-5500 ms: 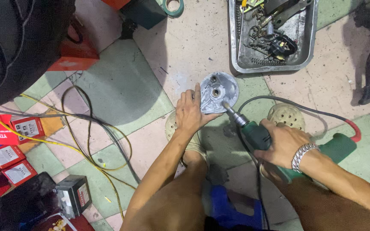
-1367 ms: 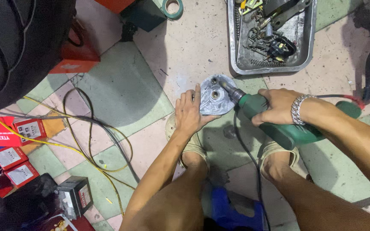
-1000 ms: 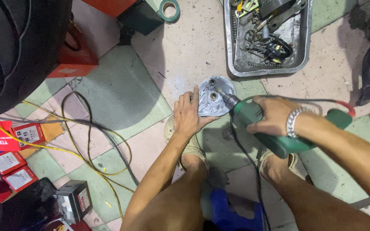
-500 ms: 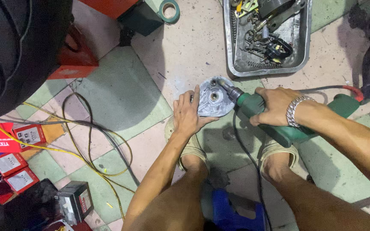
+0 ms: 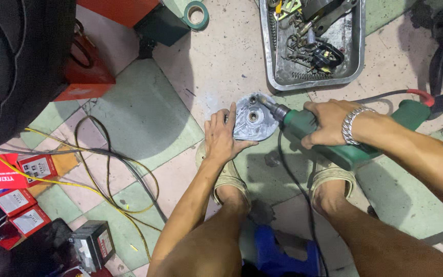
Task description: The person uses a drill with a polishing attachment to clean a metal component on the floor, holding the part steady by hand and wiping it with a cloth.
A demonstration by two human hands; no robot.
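Note:
A round grey metal disc part (image 5: 255, 118) with holes lies flat on the tiled floor. My left hand (image 5: 222, 137) presses on its left edge, fingers spread. A green electric power tool (image 5: 334, 134) is gripped in my right hand (image 5: 329, 122), which wears a silver chain bracelet; the tool's metal tip touches the upper right of the disc. Its black cable runs down between my sandalled feet.
A metal tray (image 5: 357, 56) of tools and springs sits beyond the disc. A green tape roll (image 5: 196, 14) lies far left of it. A black tyre (image 5: 16, 61) fills the upper left. Cables (image 5: 108, 169), red boxes (image 5: 24, 184) and a small battery (image 5: 92, 245) lie left; a blue stool (image 5: 278, 251) is below.
The power tool's tip has shifted over the disc, from its middle to its upper right edge. My left hand has stayed pressed on the disc throughout.

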